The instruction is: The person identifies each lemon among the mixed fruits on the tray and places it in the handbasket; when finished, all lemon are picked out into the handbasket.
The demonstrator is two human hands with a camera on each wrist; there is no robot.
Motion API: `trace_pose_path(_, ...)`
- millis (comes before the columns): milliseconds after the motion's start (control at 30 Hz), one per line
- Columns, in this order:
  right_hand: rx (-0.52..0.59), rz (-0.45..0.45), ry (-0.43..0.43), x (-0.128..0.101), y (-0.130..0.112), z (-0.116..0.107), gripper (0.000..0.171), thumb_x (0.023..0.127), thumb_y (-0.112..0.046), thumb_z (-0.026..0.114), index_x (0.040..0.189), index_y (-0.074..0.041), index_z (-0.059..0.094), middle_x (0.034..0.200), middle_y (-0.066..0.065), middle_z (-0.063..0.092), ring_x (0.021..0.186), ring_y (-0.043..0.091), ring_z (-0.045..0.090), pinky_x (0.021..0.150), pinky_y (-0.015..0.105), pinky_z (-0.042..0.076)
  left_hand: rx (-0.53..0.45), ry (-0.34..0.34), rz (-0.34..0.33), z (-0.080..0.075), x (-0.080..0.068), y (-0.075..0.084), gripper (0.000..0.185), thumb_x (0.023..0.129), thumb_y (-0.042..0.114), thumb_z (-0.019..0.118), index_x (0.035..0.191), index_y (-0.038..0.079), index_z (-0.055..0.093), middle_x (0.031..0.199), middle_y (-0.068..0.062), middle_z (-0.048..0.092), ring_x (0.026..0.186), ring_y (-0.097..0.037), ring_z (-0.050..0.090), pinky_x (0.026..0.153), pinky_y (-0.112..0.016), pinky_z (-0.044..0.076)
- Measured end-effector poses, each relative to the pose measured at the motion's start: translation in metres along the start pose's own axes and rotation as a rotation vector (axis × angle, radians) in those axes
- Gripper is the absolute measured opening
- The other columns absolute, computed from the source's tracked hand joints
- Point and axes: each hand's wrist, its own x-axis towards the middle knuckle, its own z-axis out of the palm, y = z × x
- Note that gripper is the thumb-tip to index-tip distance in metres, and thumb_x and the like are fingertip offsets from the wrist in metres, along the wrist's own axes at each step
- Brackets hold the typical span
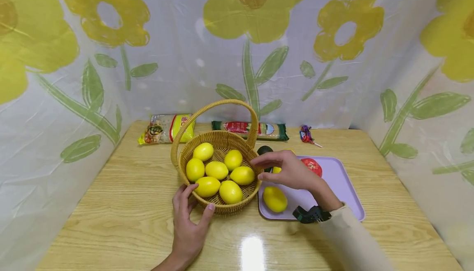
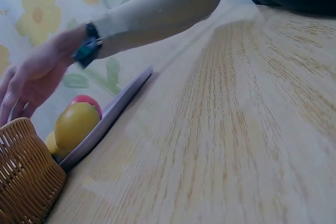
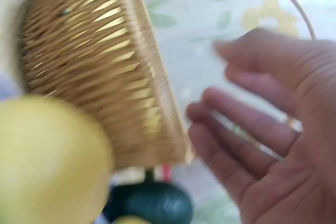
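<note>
A wicker basket point(image 1: 222, 139) point(image 2: 26, 182) point(image 3: 105, 77) with a tall handle holds several lemons point(image 1: 216, 170). My left hand point(image 1: 198, 200) rests against its near wall, thumb and fingers spread on the weave. My right hand point(image 1: 259, 169) point(image 2: 31, 82) point(image 3: 262, 129) hovers empty beside the basket's right rim, fingers relaxed, above the left end of a purple tray point(image 1: 344, 184) point(image 2: 121, 103). One lemon point(image 1: 275, 199) point(image 2: 76, 124) point(image 3: 47, 161) lies on the tray, with a tomato point(image 1: 312, 166) point(image 2: 86, 100) and a dark avocado point(image 1: 264, 150) point(image 3: 149, 203) behind it.
Along the back of the wooden table point(image 1: 129, 205) lie a snack bag point(image 1: 166, 127), a long green packet point(image 1: 252, 129) and a small wrapped sweet point(image 1: 306, 135). A flowered curtain point(image 1: 333, 57) closes in three sides.
</note>
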Motion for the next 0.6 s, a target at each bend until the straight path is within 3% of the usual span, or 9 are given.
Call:
trace_pose_path(233, 0.248, 0.067, 0.121, -0.063, 0.027, -0.007, 0.039, 0.099, 0.000, 0.078, 0.137, -0.005, 0.074, 0.136, 0.027, 0.072, 0.124, 0.040, 0.072, 0.105, 0.036, 0.063, 0.021, -0.007, -0.016, 0.000, 0.000, 0.001, 0.063, 0.101, 0.015, 0.077, 0.157, 0.014, 0.049, 0.175, -0.020, 0.020, 0.159, -0.043, 0.030, 0.124, -0.027, 0.041)
trace_pose_path(433, 0.283, 0.124, 0.147, -0.111, 0.043, -0.006, 0.038, 0.101, 0.004, 0.072, 0.139, -0.003, 0.072, 0.138, 0.034, 0.069, 0.125, 0.039, 0.072, 0.106, 0.027, 0.061, 0.018, -0.008, -0.019, 0.000, 0.000, 0.002, 0.063, 0.101, 0.015, 0.077, 0.157, 0.014, 0.048, 0.174, -0.020, 0.020, 0.159, -0.043, 0.030, 0.120, -0.013, 0.038)
trace_pose_path(600, 0.295, 0.133, 0.152, -0.126, 0.049, -0.001, 0.038, 0.102, 0.002, 0.072, 0.139, 0.001, 0.070, 0.141, 0.036, 0.066, 0.128, 0.032, 0.072, 0.108, 0.025, 0.060, 0.016, -0.009, -0.018, 0.000, 0.000, 0.002, 0.064, 0.101, 0.015, 0.077, 0.158, 0.014, 0.048, 0.175, -0.020, 0.019, 0.159, -0.043, 0.030, 0.121, -0.015, 0.038)
